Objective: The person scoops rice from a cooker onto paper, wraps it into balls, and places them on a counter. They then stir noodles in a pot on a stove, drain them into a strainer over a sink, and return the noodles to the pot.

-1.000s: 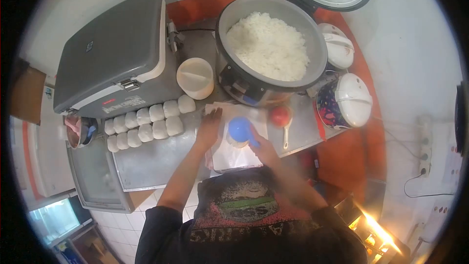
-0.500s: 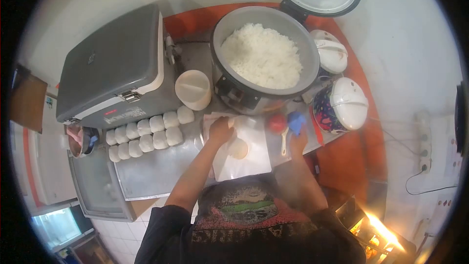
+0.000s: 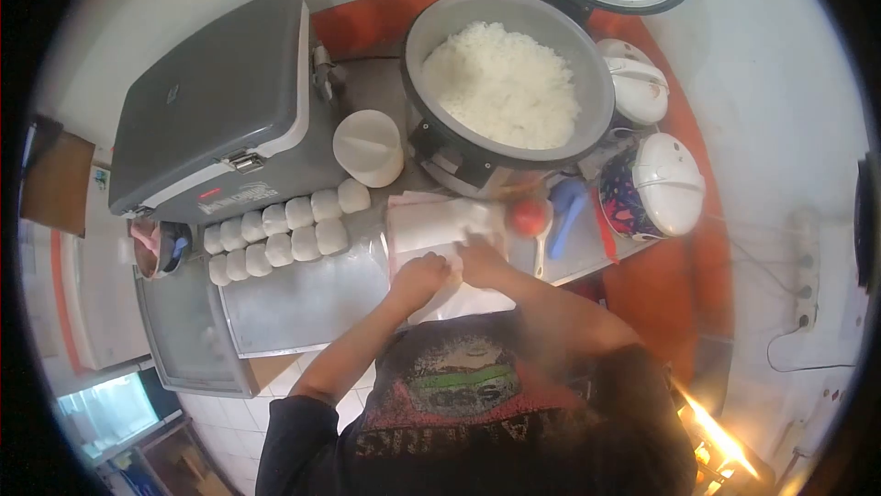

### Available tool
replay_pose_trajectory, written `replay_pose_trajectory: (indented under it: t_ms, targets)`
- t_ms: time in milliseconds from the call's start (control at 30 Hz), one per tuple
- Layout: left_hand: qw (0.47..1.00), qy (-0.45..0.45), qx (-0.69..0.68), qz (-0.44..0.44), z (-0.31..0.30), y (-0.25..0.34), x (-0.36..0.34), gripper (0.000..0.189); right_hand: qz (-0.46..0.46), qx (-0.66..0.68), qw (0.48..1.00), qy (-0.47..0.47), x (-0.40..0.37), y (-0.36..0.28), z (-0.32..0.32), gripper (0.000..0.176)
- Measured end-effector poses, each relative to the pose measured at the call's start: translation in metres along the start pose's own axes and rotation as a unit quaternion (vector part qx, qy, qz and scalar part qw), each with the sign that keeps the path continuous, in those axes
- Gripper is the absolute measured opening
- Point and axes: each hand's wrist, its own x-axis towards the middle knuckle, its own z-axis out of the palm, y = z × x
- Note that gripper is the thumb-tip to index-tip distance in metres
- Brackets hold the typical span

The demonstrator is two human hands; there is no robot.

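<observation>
My left hand (image 3: 421, 281) is closed with its fingertips on a white paper sheet (image 3: 424, 228). Close beside it, my right hand (image 3: 484, 263) has its fingers bent down at the same paper, closed on a fold of it as far as I can see. The round white mound on the sheet is now hidden by the hands and paper. Just right of the sheet lie a red round object (image 3: 528, 218), a pale-handled utensil (image 3: 540, 253) and a blue utensil (image 3: 570, 207), perhaps a scoop.
White bundles (image 3: 303, 213) stand in two rows at left, before a large grey cooler box (image 3: 206, 111). Behind the sheet stand an open rice cooker (image 3: 440, 161) full of rice and a white lidded container (image 3: 369, 149). Two lidded pots (image 3: 668, 184) are at right; flames (image 3: 720, 432) burn lower right.
My right hand has let go of the blue utensil and moved left to the paper. My left hand has come down toward me from the sheet's far edge. The mound has become covered.
</observation>
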Motion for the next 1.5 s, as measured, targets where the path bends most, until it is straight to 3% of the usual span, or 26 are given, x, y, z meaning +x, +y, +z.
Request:
replay_pose_trajectory:
  t_ms: [67, 100, 167, 300, 400, 500, 600, 700, 767, 867, 967, 1067, 1200, 1233, 1267, 1300, 1433, 1500]
  targets:
    - [1.000, -0.002, 0.006, 0.002, 0.001, 0.002, -0.003, 0.019, 0.066, -0.080, 0.992, 0.069, -0.002, -0.001, 0.019, 0.068]
    - [1.000, -0.006, 0.008, 0.000, 0.002, 0.002, -0.003, 0.021, -0.002, -0.052, 0.998, 0.042, -0.006, -0.002, 0.014, 0.069]
    - [1.000, -0.017, 0.009, -0.003, 0.002, 0.001, -0.007, 0.025, -0.027, -0.050, 0.998, 0.008, -0.014, 0.003, 0.037, 0.068]
    - [0.968, 0.103, 0.139, -0.179, -0.010, -0.013, -0.009, 0.029, -0.030, -0.039, 0.999, 0.004, -0.041, 0.003, 0.048, 0.072]
    - [0.958, 0.053, -0.122, -0.252, 0.006, -0.052, -0.031, 0.023, -0.026, -0.045, 0.999, 0.005, -0.057, 0.007, 0.055, 0.077]
    - [0.889, 0.069, -0.274, -0.361, 0.022, -0.061, -0.032, 0.021, -0.030, -0.063, 0.997, 0.023, -0.060, 0.014, 0.060, 0.078]
    - [0.889, 0.104, -0.279, -0.348, 0.043, -0.063, -0.039, 0.019, -0.042, -0.072, 0.994, 0.070, -0.061, 0.020, 0.066, 0.075]
    - [0.853, 0.149, -0.247, -0.435, 0.067, -0.051, -0.050, 0.020, -0.051, -0.084, 0.990, 0.097, -0.062, 0.027, 0.070, 0.069]
    - [0.755, -0.049, -0.447, -0.477, 0.017, -0.003, -0.049, 0.026, -0.058, -0.097, 0.988, 0.105, -0.063, 0.030, 0.070, 0.063]
    - [0.795, -0.140, -0.433, -0.402, 0.037, 0.015, -0.075, 0.027, -0.068, 0.001, 0.992, 0.103, -0.071, 0.026, 0.056, 0.058]
    - [0.600, -0.048, -0.615, -0.510, 0.025, 0.024, -0.068, 0.026, -0.050, 0.034, 0.993, 0.100, -0.075, 0.018, 0.050, 0.060]
    - [0.189, 0.104, -0.854, -0.474, 0.047, 0.000, -0.069, 0.020, -0.052, -0.007, 0.985, 0.164, -0.073, 0.013, 0.060, 0.050]
    - [0.423, 0.261, -0.713, -0.495, 0.020, 0.020, -0.048, 0.017, -0.038, -0.045, 0.971, 0.230, -0.054, 0.026, 0.083, 0.026]
    - [0.670, 0.302, -0.544, -0.405, -0.001, 0.026, -0.035, 0.017, -0.043, -0.022, 0.973, 0.228, -0.050, 0.026, 0.074, 0.023]
    - [0.851, 0.313, -0.321, -0.273, -0.029, 0.031, -0.017, 0.017, -0.047, 0.001, 0.973, 0.225, -0.045, 0.026, 0.064, 0.021]
    - [0.946, 0.294, -0.066, -0.115, -0.044, 0.032, -0.003, 0.017, -0.041, -0.009, 0.979, 0.197, -0.040, 0.024, 0.053, 0.020]
    - [0.994, -0.030, -0.068, -0.080, -0.011, 0.004, 0.019, 0.020, -0.072, -0.029, 0.991, 0.107, -0.015, 0.027, 0.025, 0.016]
    - [0.982, -0.025, -0.147, -0.119, 0.012, -0.014, 0.016, 0.019, -0.092, -0.018, 0.992, 0.085, -0.004, 0.038, 0.020, 0.017]
